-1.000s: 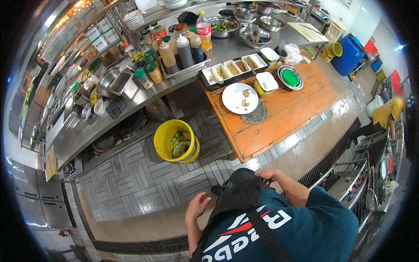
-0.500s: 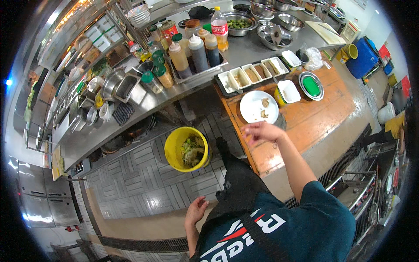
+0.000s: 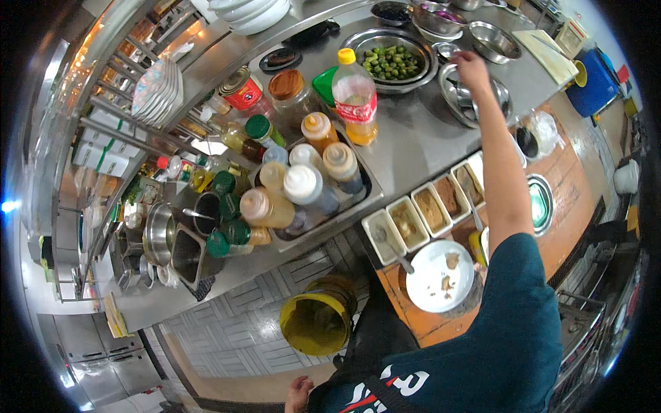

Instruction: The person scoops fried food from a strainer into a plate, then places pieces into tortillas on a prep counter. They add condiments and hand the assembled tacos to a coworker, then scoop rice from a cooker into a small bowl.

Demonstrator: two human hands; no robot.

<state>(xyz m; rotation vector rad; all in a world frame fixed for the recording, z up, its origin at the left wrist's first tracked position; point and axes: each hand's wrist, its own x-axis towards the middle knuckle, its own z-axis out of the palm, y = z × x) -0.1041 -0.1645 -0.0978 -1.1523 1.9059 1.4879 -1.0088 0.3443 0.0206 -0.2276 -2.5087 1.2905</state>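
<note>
My right arm stretches far across the counter, and my right hand (image 3: 471,71) is over the rim of a metal bowl (image 3: 506,110). Its fingers are curled together; whatever they grip, if anything, is too blurred to make out. Dark-handled utensils (image 3: 463,95) lie in that bowl just below the hand. My left hand (image 3: 298,392) hangs low by my side, holding nothing, its fingers loosely apart. Closer to me, a white plate (image 3: 421,281) with a few brown food scraps sits on the wooden table (image 3: 441,334), beneath my right upper arm.
Left of the plate stands a row of white seasoning tubs (image 3: 383,237) with spoons. A tray of squeeze bottles (image 3: 303,184), a soda bottle (image 3: 356,103) and a bowl of green vegetables (image 3: 392,63) occupy the steel counter. A yellow bucket (image 3: 315,323) stands on the floor.
My right hand has gone from above the wooden table, beside the plate, forward to the metal bowl, and its fingers have curled. The view has shifted closer to the counter. My left hand still hangs low.
</note>
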